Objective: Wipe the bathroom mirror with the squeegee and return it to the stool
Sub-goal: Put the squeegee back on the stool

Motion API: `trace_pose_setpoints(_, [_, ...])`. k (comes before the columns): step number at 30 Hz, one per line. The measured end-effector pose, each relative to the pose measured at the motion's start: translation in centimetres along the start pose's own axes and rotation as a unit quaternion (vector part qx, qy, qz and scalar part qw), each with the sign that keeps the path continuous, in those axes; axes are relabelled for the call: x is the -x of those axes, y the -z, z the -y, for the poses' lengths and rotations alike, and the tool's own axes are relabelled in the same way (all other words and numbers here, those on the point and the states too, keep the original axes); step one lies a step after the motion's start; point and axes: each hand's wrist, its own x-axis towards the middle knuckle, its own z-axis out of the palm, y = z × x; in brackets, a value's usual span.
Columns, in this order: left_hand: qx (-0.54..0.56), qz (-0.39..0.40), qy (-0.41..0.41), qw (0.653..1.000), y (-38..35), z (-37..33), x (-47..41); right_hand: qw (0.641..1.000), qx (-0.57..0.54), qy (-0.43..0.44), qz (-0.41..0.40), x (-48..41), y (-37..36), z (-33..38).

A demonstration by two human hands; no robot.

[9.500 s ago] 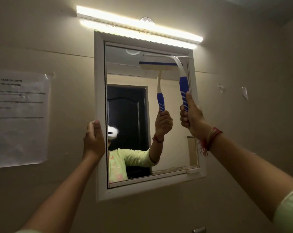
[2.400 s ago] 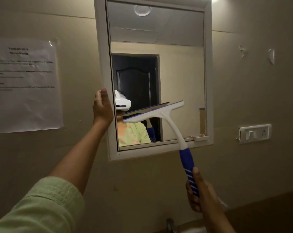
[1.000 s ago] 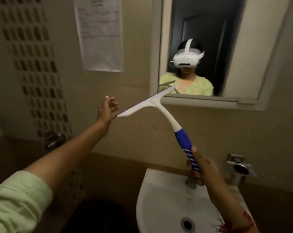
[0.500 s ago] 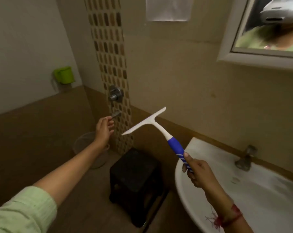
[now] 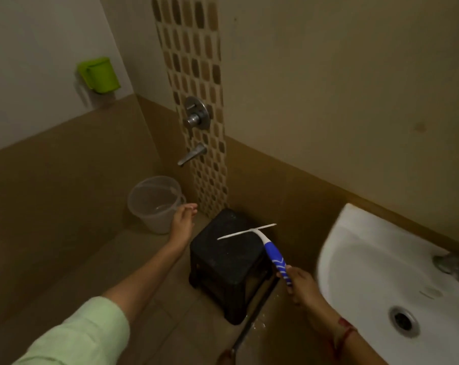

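Observation:
The squeegee has a white blade and a blue-and-white handle. My right hand grips that handle and holds the blade just above the top of the black plastic stool, which stands on the floor by the wall. My left hand hovers empty with its fingers apart, to the left of the stool and beside the bucket. The mirror is out of view.
A clear plastic bucket stands on the floor left of the stool, under a wall tap. A white washbasin juts out at the right, close to my right arm. A green mug hangs on the left wall.
My view has swung from the mirror down to the floor. My right hand has lowered the squeegee from the mirror to just above the stool. My left hand came off the mirror frame and dropped.

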Motion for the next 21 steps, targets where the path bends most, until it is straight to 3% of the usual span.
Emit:
trace_pose_setpoints(6, [-0.053, 0.037, 0.009, 0.998, -0.5, 4.1, -7.0, 0.997, -0.012, -0.078, -0.016, -8.8, -4.2, 0.0])
trace_pose_setpoints(15, [-0.129, 0.042, 0.02, 0.991, -0.4, 11.6, -13.7, 0.993, 0.047, -0.102, -0.039, -23.7, -10.5, -2.3])
trace_pose_setpoints(21, [-0.111, 0.039, 0.044, 0.992, 0.1, 15.9, -14.7, 0.986, -0.031, -0.152, -0.058, -29.2, -14.1, -3.6])
